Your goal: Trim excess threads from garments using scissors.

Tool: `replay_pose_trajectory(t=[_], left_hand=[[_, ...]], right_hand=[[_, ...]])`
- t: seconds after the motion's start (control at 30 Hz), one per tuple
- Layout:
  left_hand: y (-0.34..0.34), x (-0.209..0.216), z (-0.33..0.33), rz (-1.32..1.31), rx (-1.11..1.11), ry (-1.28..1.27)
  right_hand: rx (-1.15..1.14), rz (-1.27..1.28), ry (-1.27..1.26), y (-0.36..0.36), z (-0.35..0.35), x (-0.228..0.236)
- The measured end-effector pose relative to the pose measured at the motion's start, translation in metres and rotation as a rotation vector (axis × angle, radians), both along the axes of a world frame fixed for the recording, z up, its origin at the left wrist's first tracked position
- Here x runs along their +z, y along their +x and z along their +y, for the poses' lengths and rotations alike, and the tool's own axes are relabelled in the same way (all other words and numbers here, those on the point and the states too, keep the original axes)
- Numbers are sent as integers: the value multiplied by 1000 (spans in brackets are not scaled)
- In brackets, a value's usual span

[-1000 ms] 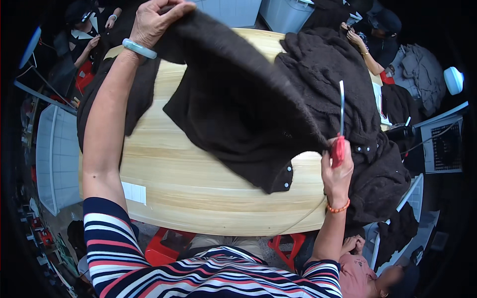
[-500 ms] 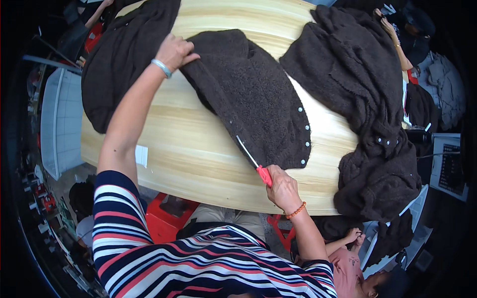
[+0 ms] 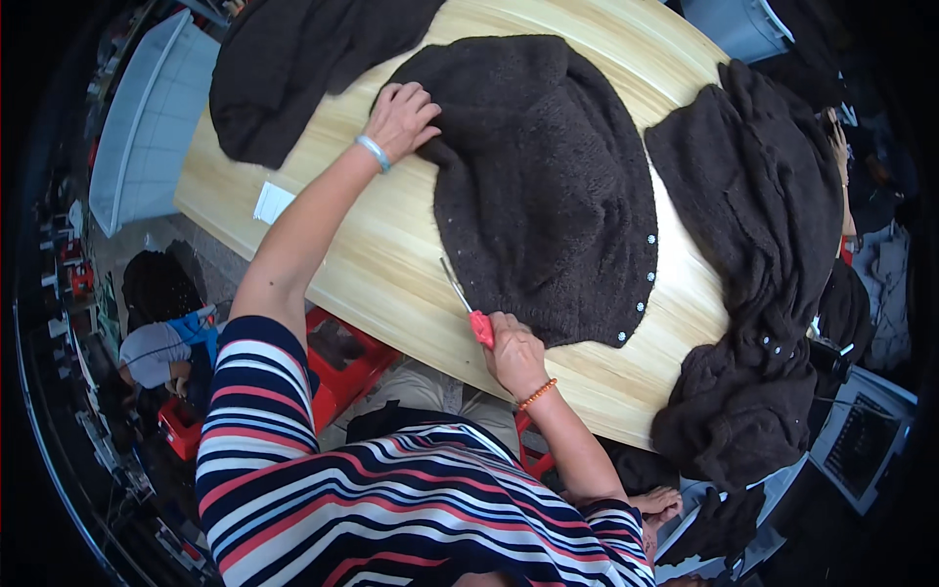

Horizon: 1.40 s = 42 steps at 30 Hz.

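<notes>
A dark brown fuzzy knit cardigan point(image 3: 548, 186) lies spread on the wooden table, with several pale round buttons down its right edge. My left hand point(image 3: 402, 121) rests palm down on its upper left part, fingers spread and slightly bent; the thumb is hidden. A fold of the knit lies beside the little finger. Near the cardigan's lower left edge, my right hand point(image 3: 516, 354) is closed round slim red-handled scissors point(image 3: 480, 327). Their narrow metal end points up and left, alongside the knit edge. My right knuckles are close to the cardigan's bottom hem.
More dark knit garments lie at the table's point(image 3: 367, 240) upper left point(image 3: 293, 73) and right point(image 3: 763, 196). A white label point(image 3: 272, 203) is near the left edge. A pale bin point(image 3: 147, 127) stands to the left, a red stool point(image 3: 342, 367) below. Other people work around the table.
The view has turned and shifted. My left hand has gone from pinching the cardigan's edge to lying on it, and the cardigan is spread wider. The scissors have moved down off the knit to its edge.
</notes>
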<state>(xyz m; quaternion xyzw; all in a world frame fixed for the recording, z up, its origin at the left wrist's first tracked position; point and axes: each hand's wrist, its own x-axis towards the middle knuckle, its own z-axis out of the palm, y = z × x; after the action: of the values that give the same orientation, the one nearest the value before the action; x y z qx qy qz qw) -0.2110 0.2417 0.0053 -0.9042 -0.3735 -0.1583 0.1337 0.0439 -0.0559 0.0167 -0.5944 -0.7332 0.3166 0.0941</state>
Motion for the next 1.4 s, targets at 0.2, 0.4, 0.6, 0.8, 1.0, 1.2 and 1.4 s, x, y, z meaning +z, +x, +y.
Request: replay_pose_trajectory(t=[0.2,0.4,0.6,0.8,1.0,1.2,1.4], left_hand=[[20,-47,-177,-408,-35,-377],[55,-74,-272,-165,35,-654],[51,-84,-269,-178,14,-656],[54,-78,-269,-162,35,-693],[53,-78,-271,-123,45,-730],[55,-85,-272,-203,22,-648],[55,-75,-269,-146,33,-661]], right_hand=[[-78,33,-25,21,-11,33],[-23,-135,-79,19,-23,37],[63,-182,-34,-4,-6,16],[66,-167,41,-28,43,10],[69,-212,-48,-28,51,17],[130,-240,-150,18,-6,32],[171,-294,-315,49,-43,60]])
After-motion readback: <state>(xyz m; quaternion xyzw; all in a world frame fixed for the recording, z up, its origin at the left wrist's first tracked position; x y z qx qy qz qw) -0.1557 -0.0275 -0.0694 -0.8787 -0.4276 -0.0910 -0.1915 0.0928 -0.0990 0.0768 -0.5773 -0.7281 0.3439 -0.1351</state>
